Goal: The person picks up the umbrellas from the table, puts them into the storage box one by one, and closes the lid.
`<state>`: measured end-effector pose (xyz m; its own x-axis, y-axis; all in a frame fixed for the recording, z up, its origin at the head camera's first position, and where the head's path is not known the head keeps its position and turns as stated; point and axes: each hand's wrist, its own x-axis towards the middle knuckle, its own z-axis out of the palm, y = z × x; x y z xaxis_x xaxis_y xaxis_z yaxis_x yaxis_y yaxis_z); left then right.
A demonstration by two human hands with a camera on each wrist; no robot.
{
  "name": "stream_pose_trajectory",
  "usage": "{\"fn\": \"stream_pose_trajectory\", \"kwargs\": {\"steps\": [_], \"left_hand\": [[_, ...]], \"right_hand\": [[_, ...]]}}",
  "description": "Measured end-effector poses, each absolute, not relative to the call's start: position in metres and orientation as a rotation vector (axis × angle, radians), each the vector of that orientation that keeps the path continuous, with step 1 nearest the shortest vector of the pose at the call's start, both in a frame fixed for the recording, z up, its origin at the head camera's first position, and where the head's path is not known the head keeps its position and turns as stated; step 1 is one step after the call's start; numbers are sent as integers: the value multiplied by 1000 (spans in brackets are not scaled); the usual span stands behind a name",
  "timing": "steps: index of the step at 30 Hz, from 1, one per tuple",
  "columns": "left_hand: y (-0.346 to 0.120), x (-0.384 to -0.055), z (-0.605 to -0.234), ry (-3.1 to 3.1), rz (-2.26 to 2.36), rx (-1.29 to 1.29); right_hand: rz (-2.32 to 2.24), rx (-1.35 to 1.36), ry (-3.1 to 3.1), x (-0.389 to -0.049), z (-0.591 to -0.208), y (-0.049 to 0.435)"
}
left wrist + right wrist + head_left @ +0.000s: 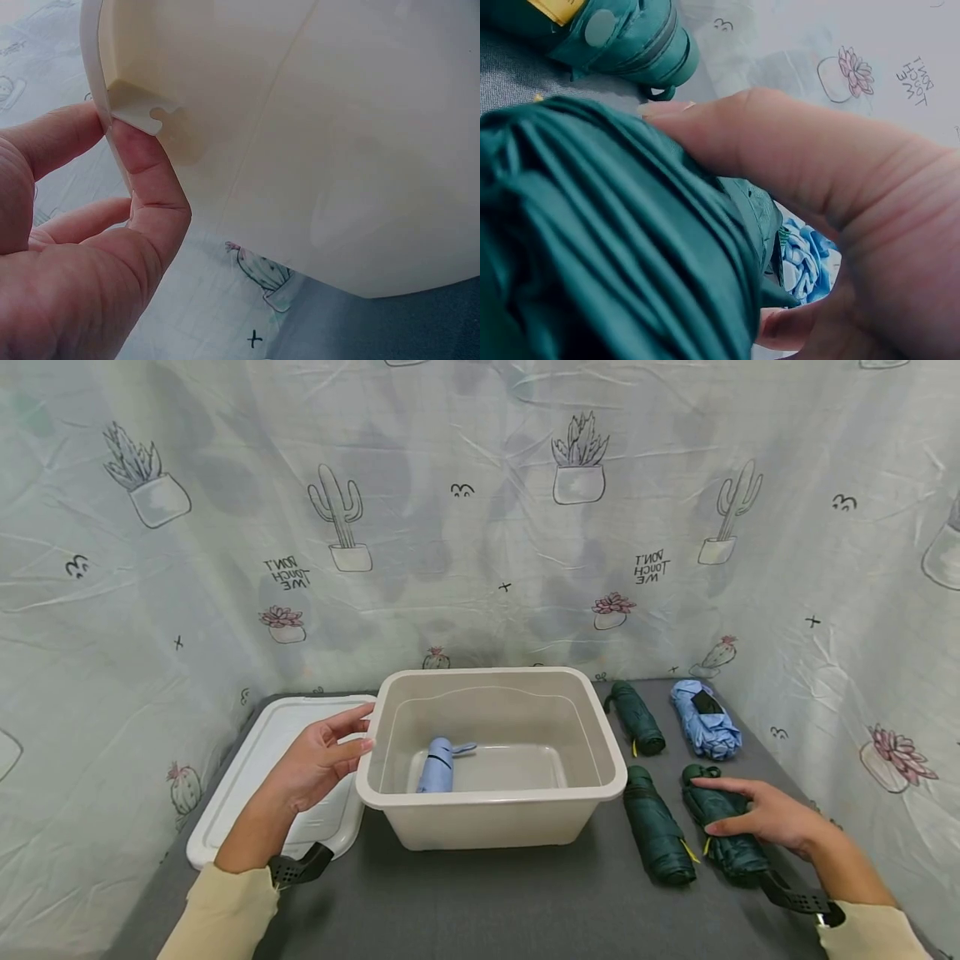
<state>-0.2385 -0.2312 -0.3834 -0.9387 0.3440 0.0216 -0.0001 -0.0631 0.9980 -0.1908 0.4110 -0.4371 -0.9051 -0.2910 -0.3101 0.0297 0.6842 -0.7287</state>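
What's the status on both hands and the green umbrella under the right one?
Left hand holding bin. Right hand gripping green umbrella, above table. Second green umbrella lying between it and bin.

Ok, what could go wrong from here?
The right hand grips one green umbrella close beside a second green umbrella, so lifting might knock the neighbour. The gripped one's fabric bulges in pleats and could slip or bunch. The left hand pinches the bin at one side only, so a tug might drag or tilt it.
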Motion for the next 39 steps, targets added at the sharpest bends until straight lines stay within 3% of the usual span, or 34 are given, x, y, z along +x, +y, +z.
{"fn": "stream_pose_trajectory", "kwargs": {"steps": [24, 39], "left_hand": [[-233, -239, -386, 1958, 2105, 381], [-232, -241, -386, 1985, 2097, 355]], "right_hand": [[-929, -271, 2665, -193, -441, 396], [-1095, -203, 2570, -191, -441, 396]]}}
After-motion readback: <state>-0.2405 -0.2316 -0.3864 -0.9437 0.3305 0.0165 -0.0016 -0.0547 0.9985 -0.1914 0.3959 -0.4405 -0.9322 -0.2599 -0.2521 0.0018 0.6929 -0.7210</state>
